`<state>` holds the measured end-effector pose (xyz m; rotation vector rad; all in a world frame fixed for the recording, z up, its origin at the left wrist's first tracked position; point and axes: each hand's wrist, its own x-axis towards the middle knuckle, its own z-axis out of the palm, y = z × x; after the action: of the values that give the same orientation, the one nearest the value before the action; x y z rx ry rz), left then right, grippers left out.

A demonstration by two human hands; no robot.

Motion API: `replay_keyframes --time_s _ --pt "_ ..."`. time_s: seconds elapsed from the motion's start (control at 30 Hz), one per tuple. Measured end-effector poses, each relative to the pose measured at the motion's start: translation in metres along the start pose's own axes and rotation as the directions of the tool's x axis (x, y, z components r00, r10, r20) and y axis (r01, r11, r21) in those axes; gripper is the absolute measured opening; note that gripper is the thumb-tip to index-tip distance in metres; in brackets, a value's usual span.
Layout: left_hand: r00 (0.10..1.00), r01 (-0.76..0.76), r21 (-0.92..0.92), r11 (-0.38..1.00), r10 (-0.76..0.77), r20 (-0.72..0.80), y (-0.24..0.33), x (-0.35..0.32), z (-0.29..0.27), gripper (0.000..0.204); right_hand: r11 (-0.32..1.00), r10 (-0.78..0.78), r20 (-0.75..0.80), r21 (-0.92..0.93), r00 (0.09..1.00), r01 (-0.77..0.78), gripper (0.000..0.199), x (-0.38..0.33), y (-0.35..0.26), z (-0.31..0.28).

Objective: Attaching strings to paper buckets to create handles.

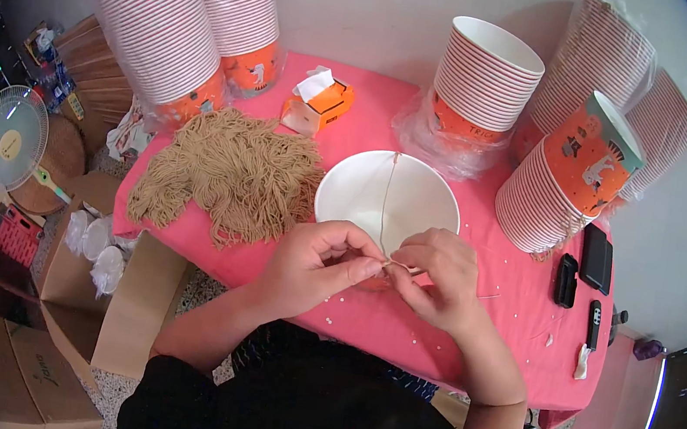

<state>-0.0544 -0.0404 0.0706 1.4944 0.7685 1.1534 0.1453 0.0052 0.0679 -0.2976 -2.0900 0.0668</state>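
A paper bucket (pixel 350 191), white inside, stands mouth up on the pink-covered table, with a bit of orange outer wall showing below my fingers. One thin tan cord (pixel 388 193) runs from its far rim across the mouth to the near rim. There my left hand (pixel 320 266) pinches the cord between thumb and fingertips. My right hand (pixel 442 279) pinches it too, and the fingertips of both hands almost meet. How the cord joins the near rim is hidden behind the fingers. Left of the bucket lies a loose heap of tan cords (pixel 231 171).
Tall stacks of nested buckets stand at the back left (pixel 157 13) and right (pixel 563 180), with a shorter stack (pixel 485 81) between. An orange tissue box (pixel 320 108) sits behind the cords. Black items, including an open case (pixel 565 281), lie rightmost. Open carton (pixel 142 300) on the floor.
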Motion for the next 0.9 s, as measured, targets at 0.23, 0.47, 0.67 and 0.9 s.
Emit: replay_keyframes --time_s 0.23,0.47,0.67,0.9 --pt "0.99 0.129 -0.202 0.971 -0.115 0.08 0.0018 0.0041 -0.0069 0.011 0.942 0.262 0.15 0.174 0.953 -0.286 0.015 0.0086 -0.0067 -0.0089" --pt "0.988 0.149 -0.332 0.931 -0.129 0.082 -0.0006 0.0005 -0.0082 0.009 0.926 0.29 0.204 0.187 0.935 -0.328 0.009 0.0034 -0.0081 -0.0059" --pt "0.984 0.174 -0.403 0.898 -0.141 0.108 -0.0011 -0.0012 -0.0086 0.008 0.919 0.326 0.184 0.169 0.927 -0.357 0.005 0.0031 -0.0106 -0.0061" --pt "0.998 0.054 -0.273 0.96 -0.046 0.038 0.0017 -0.0027 -0.0024 0.007 0.905 0.362 0.261 0.131 0.895 -0.405 0.007 0.0017 -0.0096 -0.0065"
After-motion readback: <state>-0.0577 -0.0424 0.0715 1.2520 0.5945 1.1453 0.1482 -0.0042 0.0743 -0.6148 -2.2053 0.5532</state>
